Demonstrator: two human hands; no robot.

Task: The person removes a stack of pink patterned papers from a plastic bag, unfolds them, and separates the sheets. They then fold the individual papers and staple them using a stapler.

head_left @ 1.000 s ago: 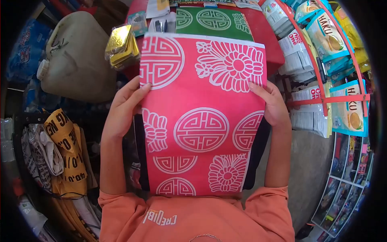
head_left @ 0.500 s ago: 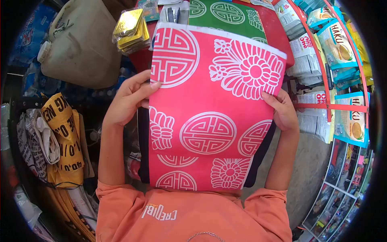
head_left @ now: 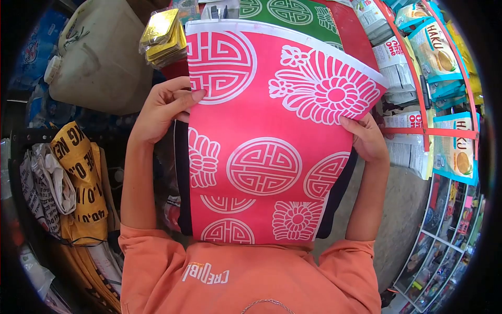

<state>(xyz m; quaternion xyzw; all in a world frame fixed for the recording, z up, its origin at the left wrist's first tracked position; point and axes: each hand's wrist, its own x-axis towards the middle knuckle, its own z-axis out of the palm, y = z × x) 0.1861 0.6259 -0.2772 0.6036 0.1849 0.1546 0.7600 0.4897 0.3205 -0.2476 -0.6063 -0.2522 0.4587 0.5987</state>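
Note:
A sheet of pink patterned paper with white round emblems and flowers spreads in front of my body, its lower part resting over my lap. My left hand pinches the sheet's left edge, thumb on the front and fingers behind. On the opposite edge, my right hand grips in the same way, just under a large white flower. The upper right corner flares outward, and a narrow white border runs along the top. Fingers of both hands are partly hidden behind the sheet.
Green patterned paper lies on a red surface beyond the sheet. Gold packets sit at its left. A large plastic jerrycan stands farther left, above printed sacks. Snack bags hang on a red rack at right.
The top of the pink paper has shifted slightly left and its upper right corner has fanned out to the right. Both hands keep their hold on the edges.

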